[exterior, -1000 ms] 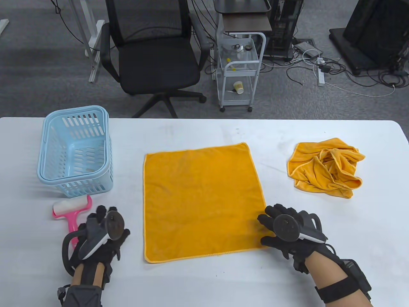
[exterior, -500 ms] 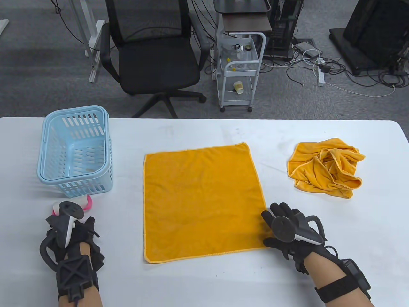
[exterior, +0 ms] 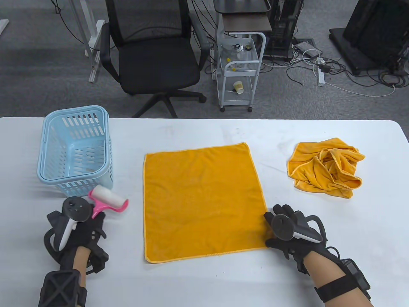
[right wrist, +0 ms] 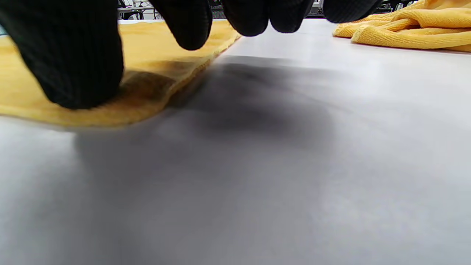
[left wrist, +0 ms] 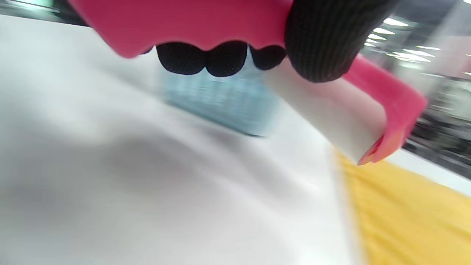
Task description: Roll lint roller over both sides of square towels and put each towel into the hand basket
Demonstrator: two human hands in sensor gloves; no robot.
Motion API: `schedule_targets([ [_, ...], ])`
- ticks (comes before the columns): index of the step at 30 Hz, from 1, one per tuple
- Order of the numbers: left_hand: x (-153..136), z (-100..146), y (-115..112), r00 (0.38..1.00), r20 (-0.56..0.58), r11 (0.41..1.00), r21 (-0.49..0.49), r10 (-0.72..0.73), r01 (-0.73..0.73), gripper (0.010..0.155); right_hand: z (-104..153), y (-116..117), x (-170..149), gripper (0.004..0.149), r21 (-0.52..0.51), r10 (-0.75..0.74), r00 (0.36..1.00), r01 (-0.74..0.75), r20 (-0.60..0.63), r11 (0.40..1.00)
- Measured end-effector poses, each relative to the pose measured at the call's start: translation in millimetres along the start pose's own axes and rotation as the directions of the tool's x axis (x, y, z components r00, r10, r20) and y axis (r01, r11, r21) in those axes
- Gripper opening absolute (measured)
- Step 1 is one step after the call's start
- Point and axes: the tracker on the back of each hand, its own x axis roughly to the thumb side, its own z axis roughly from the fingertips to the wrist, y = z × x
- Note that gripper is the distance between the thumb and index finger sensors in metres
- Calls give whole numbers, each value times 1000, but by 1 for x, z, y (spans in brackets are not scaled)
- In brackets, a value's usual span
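Note:
A square orange towel [exterior: 203,201] lies flat in the middle of the white table [exterior: 204,281]. My left hand [exterior: 83,227] grips the pink handle of the lint roller [exterior: 108,200], lifted off the table left of the towel; its white roll [left wrist: 327,114] shows close up in the left wrist view, with fingers [left wrist: 320,40] curled round the handle. My right hand [exterior: 281,228] rests at the towel's lower right corner, thumb [right wrist: 70,62] pressing the towel edge [right wrist: 110,114]. A second orange towel [exterior: 326,168] lies crumpled at the right. The light blue hand basket [exterior: 75,152] stands empty at the left.
Beyond the table's far edge stand a black office chair [exterior: 153,54] and a small white trolley [exterior: 239,73]. Cables lie on the floor at the back right.
My left hand closed round the roller's handle, lifted it off the table and swung its head right toward the towel. The right hand stayed at the towel's corner.

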Motion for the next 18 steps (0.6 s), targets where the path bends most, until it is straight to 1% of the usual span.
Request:
schedule_targets([
  [1, 20, 5, -2, 998, 56, 1000, -11, -13, 13, 51, 0, 0, 0, 88, 3, 1, 1000, -1, -1, 1000],
  [2, 51, 10, -8, 983, 175, 998, -28, -47, 53, 51, 0, 0, 0, 88, 8, 3, 1000, -3, -4, 1000],
  [3, 71, 13, -13, 971, 228, 996, -35, -76, 86, 51, 1, 0, 0, 88, 9, 4, 1000, -4, -6, 1000],
  [4, 101, 19, -24, 948, 303, 992, -41, -98, 116, 51, 1, 0, 0, 88, 15, 6, 1000, -6, -9, 1000],
  [5, 126, 22, -36, 918, 377, 986, -55, -124, 155, 51, 1, 0, -1, 88, 20, 4, 1000, -4, -11, 1000],
  [7, 164, 28, -60, 866, 476, 972, -83, -155, 219, 52, 1, 0, -2, 88, 25, -7, 1000, 7, -12, 1000],
  [8, 182, 30, -75, 828, 534, 960, -99, -171, 262, 52, 1, 0, -2, 88, 28, -7, 1000, 8, -13, 1000],
  [10, 208, 34, -100, 787, 588, 943, -119, -186, 311, 53, 1, 0, -2, 88, 33, -7, 1000, 7, -14, 999],
  [12, 225, 35, -120, 743, 638, 925, -126, -201, 358, 54, 0, 0, -2, 87, 34, -9, 1000, 9, -15, 999],
  [14, 235, 32, -138, 728, 656, 913, -144, -202, 382, 54, 0, 0, -2, 87, 35, -3, 1000, 3, -14, 999],
  [16, 236, 28, -145, 719, 653, 899, -131, -239, 418, 55, 0, 0, -2, 88, 36, -2, 1000, 2, -14, 999],
  [18, 230, 23, -144, 704, 649, 874, -122, -289, 471, 56, 0, 0, -3, 88, 37, -1, 1000, 2, -15, 999],
])
